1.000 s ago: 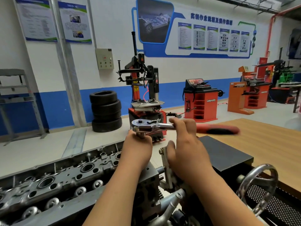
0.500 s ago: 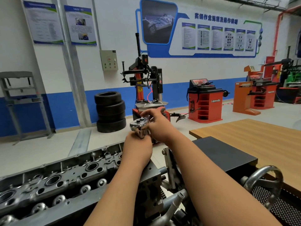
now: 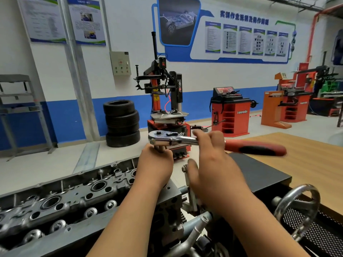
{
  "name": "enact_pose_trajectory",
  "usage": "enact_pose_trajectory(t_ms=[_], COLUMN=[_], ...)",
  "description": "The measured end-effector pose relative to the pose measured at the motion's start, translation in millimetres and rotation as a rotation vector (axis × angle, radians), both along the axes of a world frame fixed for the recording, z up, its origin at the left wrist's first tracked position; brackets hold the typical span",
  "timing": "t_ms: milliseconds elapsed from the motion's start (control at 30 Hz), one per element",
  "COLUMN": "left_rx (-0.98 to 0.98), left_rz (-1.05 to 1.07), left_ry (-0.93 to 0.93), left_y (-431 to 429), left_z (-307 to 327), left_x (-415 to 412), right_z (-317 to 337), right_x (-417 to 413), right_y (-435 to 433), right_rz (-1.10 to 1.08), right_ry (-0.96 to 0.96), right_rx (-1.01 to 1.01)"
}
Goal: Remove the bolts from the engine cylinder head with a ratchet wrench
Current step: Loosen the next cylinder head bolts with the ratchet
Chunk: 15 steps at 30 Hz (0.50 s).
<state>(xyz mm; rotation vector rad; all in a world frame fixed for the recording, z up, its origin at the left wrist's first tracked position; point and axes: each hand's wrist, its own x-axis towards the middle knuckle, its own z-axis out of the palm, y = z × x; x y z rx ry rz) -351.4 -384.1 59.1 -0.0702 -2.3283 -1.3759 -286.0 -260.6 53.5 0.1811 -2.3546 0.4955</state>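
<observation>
Left hand (image 3: 155,164): closed round the extension bar (image 3: 160,147), directly under the wrench head.
Right hand (image 3: 213,164): blurred; fingers laid fairly straight across the wrench shaft, thumb held apart below.
Ratchet wrench (image 3: 174,139): held level above both hands, red handle projecting beyond the right hand.
Cylinder head (image 3: 55,201): seen below and left of the left hand.

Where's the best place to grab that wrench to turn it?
Grab the red handle of the ratchet wrench, coming from above on the right. It sticks out free and far from the head, so it likely gives the most turning push. The left hand grips the post under the head.
</observation>
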Motion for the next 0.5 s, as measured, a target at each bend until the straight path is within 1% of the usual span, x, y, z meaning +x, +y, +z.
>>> enact_pose_trajectory(t_ms=[67,133,200,267,333,433,500], left_rx=[0.049,0.115,0.168,0.212,0.228,0.193,0.160], left_rz=[-0.007,-0.025,-0.044,-0.061,-0.067,-0.047,-0.038], left_ry=[-0.020,-0.026,-0.032,-0.039,-0.036,-0.025,-0.019], left_y=[-0.7,-1.4,-1.6,-2.2,-2.1,-2.6,-2.0], left_z=[-1.5,-3.3,-2.2,-1.2,-0.6,-1.0,-0.5], left_x=[-0.2,0.7,1.1,2.5,5.0,3.0,1.2], right_z=[15.4,30.7,42.1,49.2,51.0,46.1,43.5], right_x=[-34.7,-66.4,-93.4,-110.4,-118.3,-117.8,-113.2], right_y=[9.6,5.6,-10.5,-28.6,-39.2,-39.7,-36.5], right_rz=[0.036,0.194,0.315,0.374,0.406,0.463,0.419], right_ry=[-0.102,-0.204,-0.280,-0.335,-0.355,-0.311,-0.276], right_rx=[-0.088,-0.177,-0.201,-0.176,-0.117,-0.220,-0.277])
